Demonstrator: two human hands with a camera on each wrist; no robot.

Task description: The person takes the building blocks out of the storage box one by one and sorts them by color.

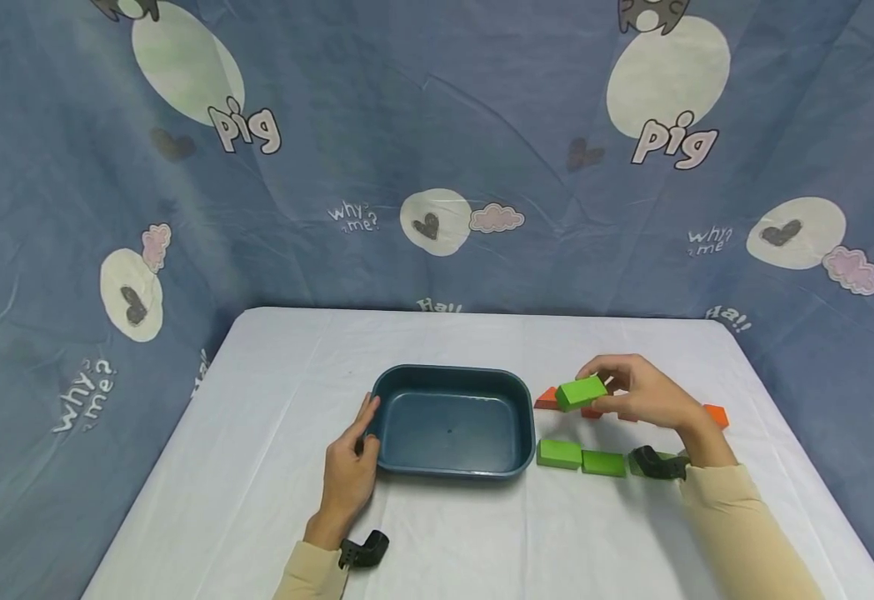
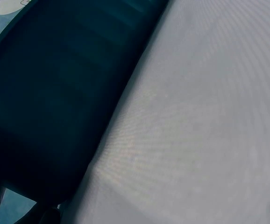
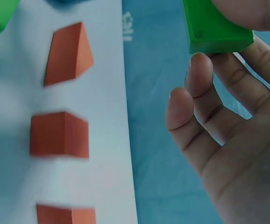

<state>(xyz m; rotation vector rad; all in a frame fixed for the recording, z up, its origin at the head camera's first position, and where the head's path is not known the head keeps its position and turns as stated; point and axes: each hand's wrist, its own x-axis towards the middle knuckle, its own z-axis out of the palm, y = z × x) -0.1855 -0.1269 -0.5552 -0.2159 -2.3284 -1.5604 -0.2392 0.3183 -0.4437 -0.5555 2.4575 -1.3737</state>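
My left hand (image 1: pixel 348 477) rests against the left end of a dark teal rectangular tray (image 1: pixel 451 425), its fairly straight fingers along the rim. In the left wrist view the tray (image 2: pixel 65 93) looks very dark, with only bits of fingers (image 2: pixel 37 214) at the lower left. Over the blocks right of the tray, my right hand (image 1: pixel 650 393) pinches a green block (image 1: pixel 581 393) between thumb and fingers. The right wrist view shows this green block (image 3: pixel 221 35) raised, the thumb on one face and fingertips at its lower edge.
Beside the tray, a row of green blocks (image 1: pixel 560 453) runs right, partly under my right wrist. Behind it lie several orange-red blocks (image 1: pixel 716 415), some hidden by my hand. All stand on a white-covered table (image 1: pixel 257 467) with a blue printed cloth (image 1: pixel 317 275) behind.
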